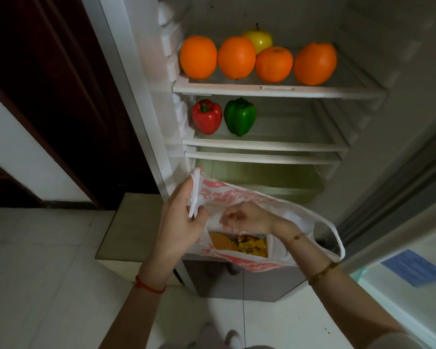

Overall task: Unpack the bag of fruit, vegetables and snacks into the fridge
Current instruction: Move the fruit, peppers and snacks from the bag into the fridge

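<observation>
Four oranges (198, 57) + yellow apple (258, 40): top shelf, far end of fridge (275, 91).
Peppers: red pepper (207, 116), green pepper (239, 116), mid shelf, left side.
Bag (249, 197): held near, below lowest shelf; snack packs (239, 244) inside.
L hand (184, 217): pinching bag's left handle, holding mouth open.
R hand (244, 217): reaching into bag, fingers curled; can't tell if it's got anything yet.
Risk: right handle hangs loose, so bag could sag & spill snacks; thin plastic may snag on wrist bracelet.
</observation>
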`<move>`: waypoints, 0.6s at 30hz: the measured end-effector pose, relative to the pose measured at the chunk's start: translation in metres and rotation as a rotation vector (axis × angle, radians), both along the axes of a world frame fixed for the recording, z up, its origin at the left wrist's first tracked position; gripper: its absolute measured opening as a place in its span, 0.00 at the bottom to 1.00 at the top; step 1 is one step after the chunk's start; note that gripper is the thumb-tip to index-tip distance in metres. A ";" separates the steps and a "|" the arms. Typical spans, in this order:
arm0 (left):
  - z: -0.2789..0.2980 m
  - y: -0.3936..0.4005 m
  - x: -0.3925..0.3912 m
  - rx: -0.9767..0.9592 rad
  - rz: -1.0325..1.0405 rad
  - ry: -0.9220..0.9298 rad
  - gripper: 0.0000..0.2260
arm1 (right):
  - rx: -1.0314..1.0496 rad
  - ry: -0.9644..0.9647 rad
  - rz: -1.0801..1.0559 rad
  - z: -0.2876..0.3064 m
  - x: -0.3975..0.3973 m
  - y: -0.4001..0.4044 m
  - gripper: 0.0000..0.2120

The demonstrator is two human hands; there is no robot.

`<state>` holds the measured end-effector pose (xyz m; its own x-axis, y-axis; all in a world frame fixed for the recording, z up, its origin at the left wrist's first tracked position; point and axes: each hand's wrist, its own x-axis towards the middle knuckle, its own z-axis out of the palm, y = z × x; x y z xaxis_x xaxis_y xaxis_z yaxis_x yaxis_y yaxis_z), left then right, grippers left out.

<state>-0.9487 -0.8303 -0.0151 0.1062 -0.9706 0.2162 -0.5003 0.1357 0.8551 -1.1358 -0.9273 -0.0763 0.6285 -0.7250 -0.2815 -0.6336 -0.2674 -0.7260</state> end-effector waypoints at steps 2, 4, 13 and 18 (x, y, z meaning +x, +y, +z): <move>-0.002 0.003 0.000 0.001 0.006 -0.019 0.34 | 0.007 0.230 0.058 -0.021 0.007 -0.002 0.14; -0.003 0.007 -0.001 0.006 0.010 -0.025 0.34 | 0.024 0.375 0.074 -0.042 0.014 -0.002 0.19; -0.005 0.022 0.001 0.016 0.030 0.061 0.32 | -0.042 0.452 0.006 -0.114 0.042 0.004 0.24; -0.004 0.024 0.003 0.001 0.021 0.045 0.32 | -0.085 0.434 -0.011 -0.118 0.047 0.011 0.26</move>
